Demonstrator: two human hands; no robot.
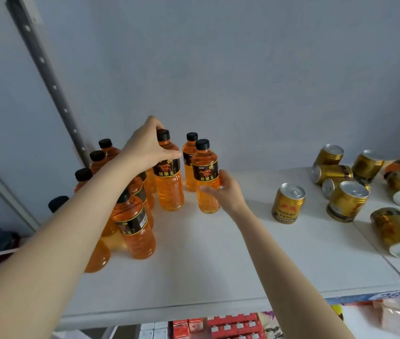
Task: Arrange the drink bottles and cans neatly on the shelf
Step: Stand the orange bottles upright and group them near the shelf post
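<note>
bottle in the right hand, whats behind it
Another capped orange bottle stands behind the held bottle in the right hand. The held one covers its lower side, so any contact is hidden.

On the shelf (pixel 194 260), our left hand (pixel 148 149) grips one orange bottle (pixel 170 192), our right hand (pixel 223 194) holds a second bottle (pixel 205 172); gold cans (pixel 288 204) sit jumbled rightward.

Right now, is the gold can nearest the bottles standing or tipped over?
Upright. The gold can stands on its base on the shelf, pull-tab lid facing up.
</note>
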